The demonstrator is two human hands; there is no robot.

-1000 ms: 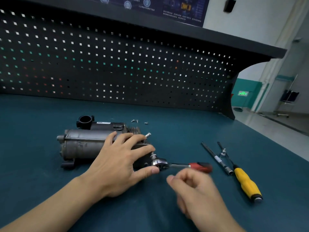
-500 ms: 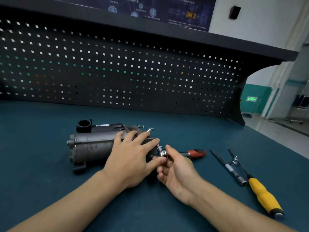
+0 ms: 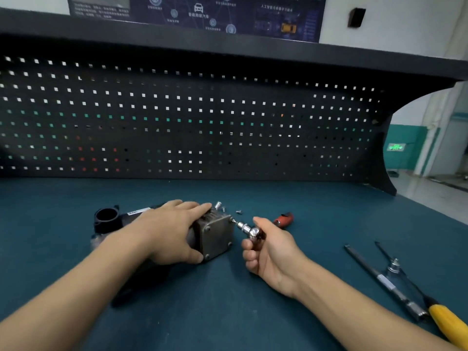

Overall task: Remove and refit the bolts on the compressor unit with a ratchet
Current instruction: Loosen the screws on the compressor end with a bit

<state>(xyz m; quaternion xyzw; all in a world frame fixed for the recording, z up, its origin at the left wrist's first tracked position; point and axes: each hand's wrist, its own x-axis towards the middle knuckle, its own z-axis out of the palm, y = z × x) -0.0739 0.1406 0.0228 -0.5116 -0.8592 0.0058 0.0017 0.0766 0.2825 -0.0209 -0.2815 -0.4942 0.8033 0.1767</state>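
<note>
The grey metal compressor unit (image 3: 215, 236) lies on the dark teal bench mat (image 3: 228, 312). The left hand (image 3: 172, 231) lies over its top, fingers curved round the body, holding it down. Just right of its square end plate, the right hand (image 3: 268, 249) has its fingers curled round the shiny head of the red-handled ratchet (image 3: 253, 231), whose tip meets the plate's top right corner. The tip could slip off if it leans, and the unit could roll if the hold goes loose. The small loose silver bolts (image 3: 238, 212) just behind the unit could get knocked away. A black metal bar (image 3: 379, 277) and a yellow-handled screwdriver (image 3: 448, 323) lie well off to its right, so there is room to swing.
</note>
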